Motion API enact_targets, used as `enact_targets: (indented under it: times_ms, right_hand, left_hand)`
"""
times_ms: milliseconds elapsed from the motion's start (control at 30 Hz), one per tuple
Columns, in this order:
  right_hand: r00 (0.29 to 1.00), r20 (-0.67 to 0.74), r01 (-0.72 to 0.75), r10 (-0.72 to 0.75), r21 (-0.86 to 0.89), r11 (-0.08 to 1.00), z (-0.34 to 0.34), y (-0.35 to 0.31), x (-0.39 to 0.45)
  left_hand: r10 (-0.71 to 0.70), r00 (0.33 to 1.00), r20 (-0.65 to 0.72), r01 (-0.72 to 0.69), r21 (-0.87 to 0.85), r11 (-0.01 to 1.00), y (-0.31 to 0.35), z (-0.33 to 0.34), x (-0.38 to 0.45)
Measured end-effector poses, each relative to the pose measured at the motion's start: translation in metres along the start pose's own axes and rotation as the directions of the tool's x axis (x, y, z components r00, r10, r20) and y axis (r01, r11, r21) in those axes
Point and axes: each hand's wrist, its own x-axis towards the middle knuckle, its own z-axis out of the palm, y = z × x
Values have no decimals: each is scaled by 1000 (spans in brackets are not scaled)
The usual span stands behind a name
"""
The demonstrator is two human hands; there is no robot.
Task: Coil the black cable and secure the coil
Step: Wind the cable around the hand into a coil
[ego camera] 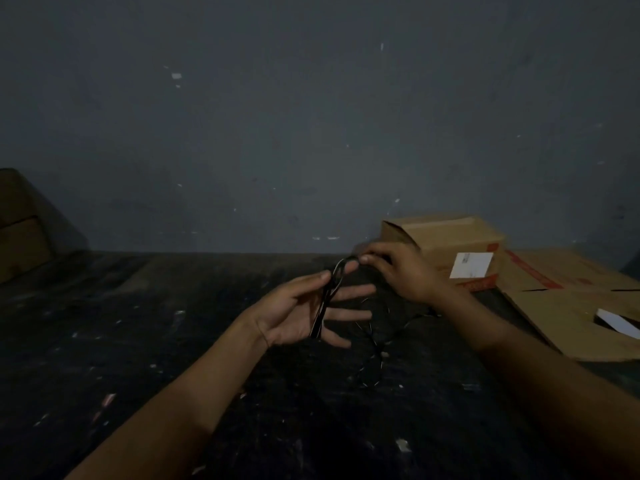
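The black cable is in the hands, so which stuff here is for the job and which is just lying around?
For the job:
- black cable
- left hand, pinching a few loops
- right hand, feeding the next loop

Just lying about:
- cardboard box
- flattened cardboard
- brown box at far left

The cable (pixel 323 304) looks like black plastic with a slight sheen, catching thin glints of light along its strands. The floor (pixel 173 358) is dark, matt and rough, speckled with pale flecks and scuffs. The wall (pixel 311 133) is a dull grey, painted, chipped in spots. The box (pixel 446 237) is plain brown cardboard, matt, with a white paper label (pixel 471 265).
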Motion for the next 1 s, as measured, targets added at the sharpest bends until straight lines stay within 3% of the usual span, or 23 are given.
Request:
enact_targets:
  times_ms: [167, 467, 733, 1000]
  right_hand:
    - [980, 163, -159, 118, 266, 951, 51, 16, -32]
    - [954, 268, -233, 132, 393, 890, 111, -17, -57]
    - [932, 353, -207, 88, 317, 926, 106, -63, -71]
    - [920, 386, -100, 71, 55, 993, 56, -79, -62]
  left_hand:
    - [83, 996, 45, -81, -43, 996, 15, 12, 3]
    - [126, 992, -29, -128, -67, 990, 23, 12, 6]
    - [196, 961, -196, -208, -41, 977, 24, -8, 0]
    - [193, 936, -295, -202, 2, 979, 15, -16, 5]
